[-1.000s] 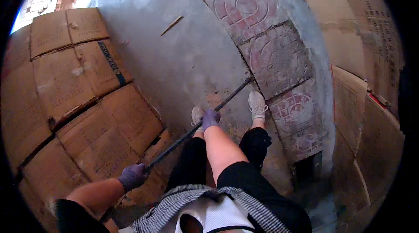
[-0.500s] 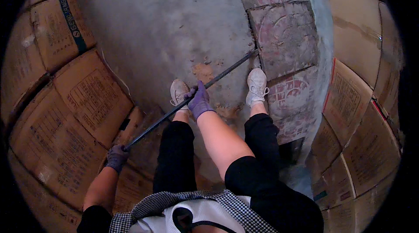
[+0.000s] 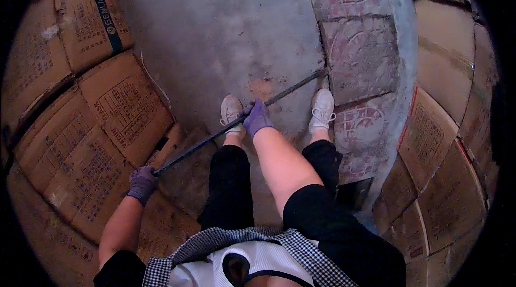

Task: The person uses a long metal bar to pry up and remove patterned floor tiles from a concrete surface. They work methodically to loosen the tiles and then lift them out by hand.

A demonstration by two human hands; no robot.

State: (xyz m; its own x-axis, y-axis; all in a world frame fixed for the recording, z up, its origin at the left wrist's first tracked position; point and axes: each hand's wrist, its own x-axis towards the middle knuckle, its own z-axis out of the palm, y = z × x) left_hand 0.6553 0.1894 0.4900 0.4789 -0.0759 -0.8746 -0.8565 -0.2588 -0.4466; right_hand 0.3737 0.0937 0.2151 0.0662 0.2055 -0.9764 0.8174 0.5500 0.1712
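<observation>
While both hands wear purple knit gloves, the left hand [image 3: 142, 183] closes around the near end of a long, thin, dark metal rod [image 3: 242, 117], and the right hand [image 3: 257, 118] grips its middle. Slanting across the rough grey concrete floor [image 3: 226, 34], the rod's far tip meets the edge of a worn red patterned tile [image 3: 361, 58]. Flattened corrugated cardboard boxes [image 3: 86, 136] line both sides.

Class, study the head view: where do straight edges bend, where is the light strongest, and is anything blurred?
Head view: fisheye bends the cardboard boxes near the rim; light strongest on the concrete floor at top; corners black; the bar and both gloved hands stay sharp.
</observation>
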